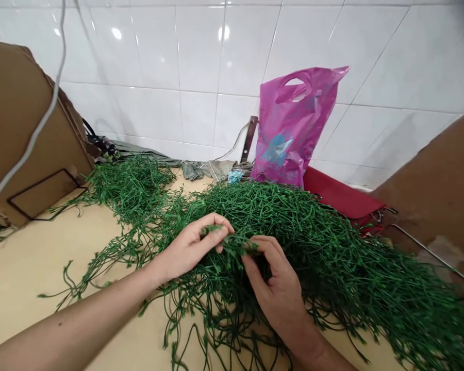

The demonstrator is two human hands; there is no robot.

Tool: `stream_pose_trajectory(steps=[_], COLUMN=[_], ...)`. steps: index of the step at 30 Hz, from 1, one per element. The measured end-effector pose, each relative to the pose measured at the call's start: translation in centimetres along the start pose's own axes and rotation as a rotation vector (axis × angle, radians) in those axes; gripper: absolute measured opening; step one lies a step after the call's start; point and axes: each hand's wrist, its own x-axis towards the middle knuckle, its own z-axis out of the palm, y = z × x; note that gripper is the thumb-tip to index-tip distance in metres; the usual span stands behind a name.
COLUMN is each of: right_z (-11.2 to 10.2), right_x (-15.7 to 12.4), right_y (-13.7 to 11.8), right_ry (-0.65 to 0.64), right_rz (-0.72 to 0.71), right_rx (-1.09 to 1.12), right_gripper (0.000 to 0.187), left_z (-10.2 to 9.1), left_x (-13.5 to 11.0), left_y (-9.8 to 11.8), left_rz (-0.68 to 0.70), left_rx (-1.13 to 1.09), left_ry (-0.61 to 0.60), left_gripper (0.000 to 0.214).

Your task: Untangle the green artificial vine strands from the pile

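Observation:
A large heap of thin green artificial plant stems (332, 242) with small leafy tips spreads across the middle and right of the table. My left hand (195, 242) is over the front of the heap, thumb and fingers closed on a few green stems. Just to its right, my right hand (274, 278) pinches the tips of stems between thumb and forefinger. The two hands are a short gap apart, with green sprigs running between them. Loose stems hang and curl below both hands on the tabletop.
A smaller green pile (133, 183) lies at back left beside a cardboard box (27, 118). A pink plastic bag (294, 123) stands behind the heap, next to a red bag (336, 193). Brown cardboard (444, 201) rises at right. A white cable (50, 108) hangs at left before the tiled wall (197, 56).

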Motion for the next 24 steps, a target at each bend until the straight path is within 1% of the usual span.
stream_pose_trajectory(steps=[1, 5, 9, 11, 13, 15, 16, 17, 18, 19, 21, 22, 24], right_z=[-0.2, -0.9, -1.1, -1.1, -1.1, -1.2, -1.2, -1.3, -1.4, -1.4, -1.5, -1.5, -1.6], right_x=[0.0, 0.0, 0.0, -0.1, 0.0, 0.1, 0.2, 0.3, 0.5, 0.6, 0.8, 0.8, 0.8], right_y=[-0.1, -0.6, -0.5, -0.2, 0.1, 0.3, 0.4, 0.4, 0.5, 0.5, 0.4, 0.3, 0.1], right_ry=[-0.002, 0.042, 0.150, 0.211, 0.256, 0.285, 0.289, 0.284, 0.270, 0.251, 0.198, 0.176, 0.149], right_rz=[0.019, 0.136, 0.222, 0.262, 0.296, 0.301, 0.288, 0.263, 0.229, 0.187, 0.105, 0.075, 0.039], right_rx=[0.015, 0.088, 0.189, 0.239, 0.278, 0.285, 0.268, 0.240, 0.206, 0.169, 0.098, 0.068, 0.020], right_gripper=[0.008, 0.013, 0.020, 0.022, 0.023, 0.024, 0.024, 0.023, 0.022, 0.021, 0.020, 0.020, 0.021], left_z=[0.0, -0.1, -0.4, -0.6, -0.8, -1.0, -1.0, -0.9, -0.9, -0.8, -0.5, -0.4, -0.3], left_x=[0.0, 0.3, 0.2, 0.0, -0.2, -0.3, -0.2, -0.1, 0.0, 0.1, 0.4, 0.5, 0.5], left_y=[-0.2, -1.1, -1.7, -1.7, -1.7, -1.5, -1.4, -1.4, -1.3, -1.2, -1.1, -1.0, -1.0], left_rz=[-0.013, -0.050, -0.046, 0.001, 0.064, 0.136, 0.155, 0.155, 0.137, 0.108, 0.052, 0.046, 0.081], left_rx=[-0.032, -0.156, -0.140, -0.132, -0.165, -0.201, -0.203, -0.188, -0.155, -0.108, 0.010, 0.074, 0.194], left_ry=[0.017, 0.070, 0.096, 0.056, -0.013, -0.069, -0.083, -0.078, -0.049, -0.007, 0.079, 0.106, 0.117], left_gripper=[0.031, 0.048, 0.057, 0.064, 0.077, 0.092, 0.096, 0.093, 0.085, 0.073, 0.041, 0.029, 0.018])
